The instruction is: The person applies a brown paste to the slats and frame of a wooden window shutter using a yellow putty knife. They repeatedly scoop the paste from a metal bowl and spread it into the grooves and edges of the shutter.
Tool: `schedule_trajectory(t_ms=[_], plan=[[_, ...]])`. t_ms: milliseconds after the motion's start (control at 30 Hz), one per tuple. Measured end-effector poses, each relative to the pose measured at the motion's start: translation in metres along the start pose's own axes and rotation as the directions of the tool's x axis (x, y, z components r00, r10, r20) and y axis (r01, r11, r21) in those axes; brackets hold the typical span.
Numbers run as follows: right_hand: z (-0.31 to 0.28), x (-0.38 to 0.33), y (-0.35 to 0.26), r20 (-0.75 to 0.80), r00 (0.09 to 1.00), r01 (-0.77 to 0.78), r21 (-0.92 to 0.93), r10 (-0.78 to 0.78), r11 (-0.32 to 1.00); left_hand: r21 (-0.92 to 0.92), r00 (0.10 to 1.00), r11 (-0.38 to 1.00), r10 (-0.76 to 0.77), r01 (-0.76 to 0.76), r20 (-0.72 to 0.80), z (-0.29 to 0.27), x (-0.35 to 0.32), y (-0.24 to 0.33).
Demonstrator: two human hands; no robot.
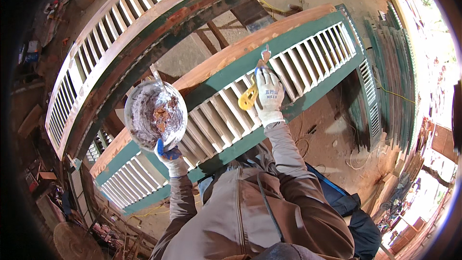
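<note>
Gloved and curled, my right hand (270, 89) grips a putty knife, its yellow handle (248, 97) sticking out on the left of the glove. Beyond the fingertips, a small blade-like end smeared with brown paste (265, 54) rests over the green frame of a louvred shutter (313, 33). My left hand (170, 156), in a white glove with blue fingers, holds the near rim of a round metal bowl (137, 115). Brown putty (163, 114) and whitish residue coat its inside. A flat metal tool (157, 74) leans over the far rim. The bowl hangs above the shutter's left part.
A second louvred panel (103, 38), pale with bare wood, lies beyond on the left. More green shutters (392, 67) are stacked at the right. Yellow cord (269, 6) runs over the ground, and scrap wood (72, 240) lies at the lower left.
</note>
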State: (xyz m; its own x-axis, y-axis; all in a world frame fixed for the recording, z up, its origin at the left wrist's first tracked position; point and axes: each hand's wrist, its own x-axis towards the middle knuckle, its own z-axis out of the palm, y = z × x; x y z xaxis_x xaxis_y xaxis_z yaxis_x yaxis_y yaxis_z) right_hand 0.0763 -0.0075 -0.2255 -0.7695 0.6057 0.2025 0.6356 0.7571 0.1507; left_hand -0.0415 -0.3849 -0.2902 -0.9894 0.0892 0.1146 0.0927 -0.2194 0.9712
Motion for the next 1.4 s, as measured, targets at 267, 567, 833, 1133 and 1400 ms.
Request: schedule_trajectory(t_ms=[267,567,833,1133,1400], plan=[[-0.027,-0.020,0.008,0.097,0.982,-0.182,0.259,0.161,0.949,-0.091,0.998,0.995,-0.056,0.052,-0.038,0.001,0.001,0.001],[-0.011,0.002,-0.012,0.099,0.973,-0.208,0.002,0.207,0.978,-0.006,0.995,0.998,-0.063,0.063,-0.082,-0.015,0.000,-0.012],[-0.011,-0.024,-0.012,0.089,0.996,-0.027,0.123,0.016,0.992,0.010,0.999,0.999,0.033,-0.033,-0.009,-0.009,-0.001,-0.008],[-0.034,0.013,-0.002,0.116,0.980,-0.178,0.176,0.159,0.968,-0.045,0.998,0.998,-0.049,0.048,-0.041,-0.020,-0.001,-0.012],[-0.057,-0.033,0.008,0.016,0.980,-0.161,0.638,0.196,0.753,0.080,0.996,0.995,-0.046,0.052,-0.077,-0.006,-0.002,-0.003]])
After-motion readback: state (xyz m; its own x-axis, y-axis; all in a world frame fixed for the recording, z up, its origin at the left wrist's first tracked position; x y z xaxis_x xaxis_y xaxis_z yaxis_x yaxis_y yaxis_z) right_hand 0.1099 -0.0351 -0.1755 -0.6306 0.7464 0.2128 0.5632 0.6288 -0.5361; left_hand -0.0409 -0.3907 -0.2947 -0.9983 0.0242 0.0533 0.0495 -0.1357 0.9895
